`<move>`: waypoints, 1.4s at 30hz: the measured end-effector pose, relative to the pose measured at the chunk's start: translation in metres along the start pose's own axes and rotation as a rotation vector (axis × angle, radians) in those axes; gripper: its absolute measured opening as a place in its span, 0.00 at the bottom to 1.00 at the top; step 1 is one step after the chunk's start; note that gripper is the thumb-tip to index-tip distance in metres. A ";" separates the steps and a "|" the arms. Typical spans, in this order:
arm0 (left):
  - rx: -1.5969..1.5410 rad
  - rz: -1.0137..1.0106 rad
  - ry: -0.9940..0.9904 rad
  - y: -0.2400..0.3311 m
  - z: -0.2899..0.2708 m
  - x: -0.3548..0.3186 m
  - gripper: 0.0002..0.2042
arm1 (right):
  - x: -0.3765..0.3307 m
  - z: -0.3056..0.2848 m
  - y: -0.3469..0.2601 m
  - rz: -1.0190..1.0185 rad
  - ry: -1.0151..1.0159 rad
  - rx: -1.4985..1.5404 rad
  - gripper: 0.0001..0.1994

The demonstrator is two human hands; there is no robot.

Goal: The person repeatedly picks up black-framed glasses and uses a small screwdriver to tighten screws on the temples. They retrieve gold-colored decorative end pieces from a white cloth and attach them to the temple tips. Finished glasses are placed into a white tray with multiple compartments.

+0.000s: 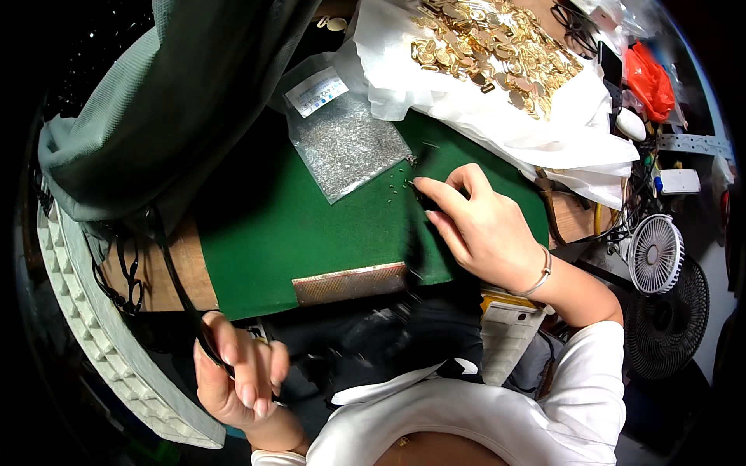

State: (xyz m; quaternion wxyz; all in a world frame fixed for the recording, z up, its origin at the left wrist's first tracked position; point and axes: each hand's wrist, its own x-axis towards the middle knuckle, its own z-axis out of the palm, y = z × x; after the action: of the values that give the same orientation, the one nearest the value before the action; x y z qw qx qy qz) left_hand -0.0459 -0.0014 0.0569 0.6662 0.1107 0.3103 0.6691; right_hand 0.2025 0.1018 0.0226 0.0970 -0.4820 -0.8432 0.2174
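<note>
My right hand [482, 229] rests on the green mat [264, 225], with thumb and forefinger pinched on a small dark piece [427, 202] beside a few loose silver pins [400, 185]. A blurred dark strip hangs from that piece toward the mat's front edge. Just left of the fingertips lies a clear plastic bag of tiny silver pins [346, 144]. My left hand [241, 377] is low, below the table edge, curled around a thin black strap [172, 272] that runs up toward the grey-green cloth.
A heap of gold metal fittings [489, 39] lies on white wrapping at the back. Grey-green cloth [171, 93] covers the back left. A copper-coloured plate [350, 283] sits at the mat's front edge. At right stand a white fan [657, 252], a black fan [672, 322] and a red bag [651, 78].
</note>
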 end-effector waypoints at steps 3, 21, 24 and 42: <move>-0.200 -0.232 -0.020 -0.020 0.007 0.003 0.12 | 0.001 0.010 0.007 -0.074 0.035 -0.068 0.14; -0.400 -0.550 -0.074 -0.055 -0.006 0.017 0.17 | 0.006 0.004 -0.010 -0.065 -0.135 -0.284 0.19; -0.527 -0.607 -0.080 -0.056 -0.015 0.019 0.17 | 0.005 -0.006 -0.011 -0.161 -0.277 0.330 0.13; -0.414 -0.597 -0.091 -0.064 -0.017 0.017 0.17 | 0.014 -0.023 -0.050 0.695 -1.026 1.476 0.14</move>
State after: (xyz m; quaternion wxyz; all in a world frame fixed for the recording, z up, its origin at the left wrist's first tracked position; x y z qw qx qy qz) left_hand -0.0046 0.0049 0.0035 0.8536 -0.0922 0.1571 0.4881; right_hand 0.1655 0.0981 0.0652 -0.0743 -0.3688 -0.2440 0.8938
